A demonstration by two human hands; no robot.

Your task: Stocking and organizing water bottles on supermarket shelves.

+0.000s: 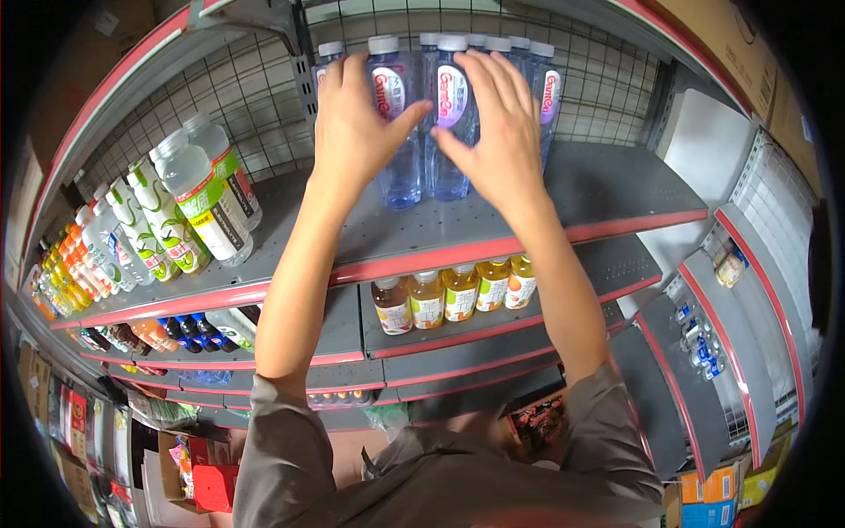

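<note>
Several clear-blue Ganten water bottles with white caps stand upright at the back of the upper grey metal shelf (370, 231). My left hand (353, 119) is over the left part of the group, fingers spread, its thumb in front of one front bottle (403, 171). To the right, my right hand (495, 125) is spread over another front bottle (449, 175), its fingertips near the cap and its thumb pointing left. The two thumbs are close together. Whether either palm or any finger presses on a bottle cannot be made out. Bottles behind are partly hidden by both hands.
Electrolyte drink bottles (198, 195) and other drinks line the shelf's left part. Yellow and dark tea bottles (459, 297) stand on the shelf below. A wire grid (594, 86) backs the upper shelf. An open carton (175, 472) is at lower left; small bottles (700, 343) stand on the right shelving.
</note>
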